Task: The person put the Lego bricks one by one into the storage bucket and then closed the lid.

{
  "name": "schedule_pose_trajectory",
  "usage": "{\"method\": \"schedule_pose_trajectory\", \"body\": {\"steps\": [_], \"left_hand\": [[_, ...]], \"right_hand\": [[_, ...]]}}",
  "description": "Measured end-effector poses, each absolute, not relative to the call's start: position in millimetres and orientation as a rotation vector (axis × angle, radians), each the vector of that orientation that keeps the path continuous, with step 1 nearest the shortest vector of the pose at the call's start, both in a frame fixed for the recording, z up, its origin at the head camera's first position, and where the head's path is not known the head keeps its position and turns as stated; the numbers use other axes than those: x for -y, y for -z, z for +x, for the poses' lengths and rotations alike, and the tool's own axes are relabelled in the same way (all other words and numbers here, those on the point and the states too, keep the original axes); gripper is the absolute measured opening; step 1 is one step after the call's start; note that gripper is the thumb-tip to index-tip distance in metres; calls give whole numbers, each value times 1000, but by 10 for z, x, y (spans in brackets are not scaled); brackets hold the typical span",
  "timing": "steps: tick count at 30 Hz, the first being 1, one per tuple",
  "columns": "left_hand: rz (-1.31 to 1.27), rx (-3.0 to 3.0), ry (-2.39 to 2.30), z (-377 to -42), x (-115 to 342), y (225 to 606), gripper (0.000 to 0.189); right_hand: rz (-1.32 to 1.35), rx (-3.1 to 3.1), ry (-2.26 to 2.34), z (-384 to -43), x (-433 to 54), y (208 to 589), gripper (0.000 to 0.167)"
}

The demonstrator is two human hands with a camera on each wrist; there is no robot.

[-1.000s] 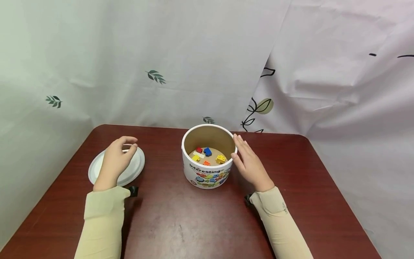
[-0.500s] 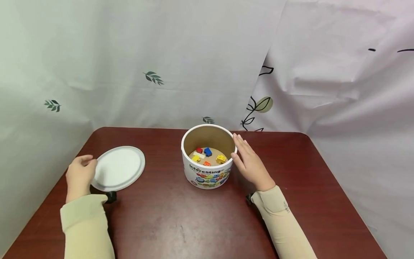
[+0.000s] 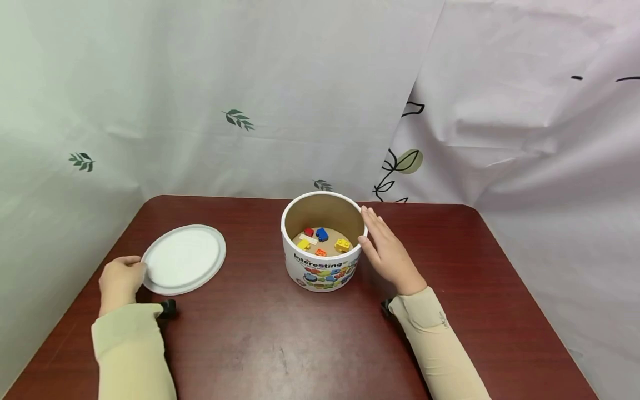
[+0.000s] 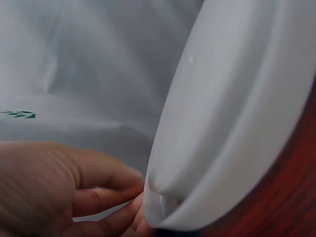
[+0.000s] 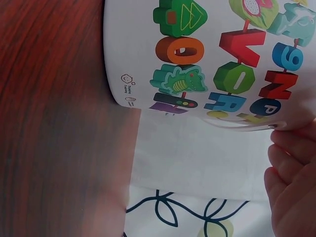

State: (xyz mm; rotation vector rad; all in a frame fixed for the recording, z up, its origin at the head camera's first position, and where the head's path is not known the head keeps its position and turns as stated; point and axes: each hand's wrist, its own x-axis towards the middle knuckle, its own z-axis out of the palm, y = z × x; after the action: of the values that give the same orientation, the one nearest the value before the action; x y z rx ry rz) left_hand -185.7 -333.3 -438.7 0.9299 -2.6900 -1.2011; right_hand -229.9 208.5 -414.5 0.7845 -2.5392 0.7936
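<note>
On the left of the table lies a round white lid (image 3: 184, 258). My left hand (image 3: 120, 280) is at its left edge in the head view; the left wrist view has the thumb and bent fingers (image 4: 106, 170) pinching the rim. A white bucket (image 3: 320, 273) printed with "Interesting" and colourful shapes stands upright at the middle. Several building blocks lie on its floor, among them a blue block (image 3: 322, 234), a yellow block (image 3: 342, 245) and a red block (image 3: 309, 231). My right hand (image 3: 392, 258) rests its nearly straight fingers against the bucket's right rim.
The dark red-brown table (image 3: 280, 339) has rounded far corners. Behind it and along both sides hangs a pale curtain (image 3: 300, 100) with leaf prints. A black wrist mount (image 3: 168, 309) sits under the left sleeve.
My left hand has moved left and down from above the lid to its left edge, uncovering the lid in the head view. The right hand and the bucket have stayed in place.
</note>
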Motion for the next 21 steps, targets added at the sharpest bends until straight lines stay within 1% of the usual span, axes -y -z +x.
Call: {"method": "schedule_pose_trajectory", "body": {"steps": [5, 14, 17, 21], "left_hand": [[910, 2730, 1118, -1840, 3324, 4414, 43], [892, 2748, 1067, -1851, 3337, 4397, 37], [848, 2778, 1047, -1845, 3348, 4405, 38], [747, 2825, 1026, -1861, 3350, 4422, 38]], "right_hand": [[785, 2549, -796, -2302, -2085, 4143, 63], [770, 2548, -765, -2285, -2080, 4122, 61], [724, 2456, -767, -2261, -2044, 4105, 52], [678, 2217, -816, -2197, -1953, 4036, 32]]}}
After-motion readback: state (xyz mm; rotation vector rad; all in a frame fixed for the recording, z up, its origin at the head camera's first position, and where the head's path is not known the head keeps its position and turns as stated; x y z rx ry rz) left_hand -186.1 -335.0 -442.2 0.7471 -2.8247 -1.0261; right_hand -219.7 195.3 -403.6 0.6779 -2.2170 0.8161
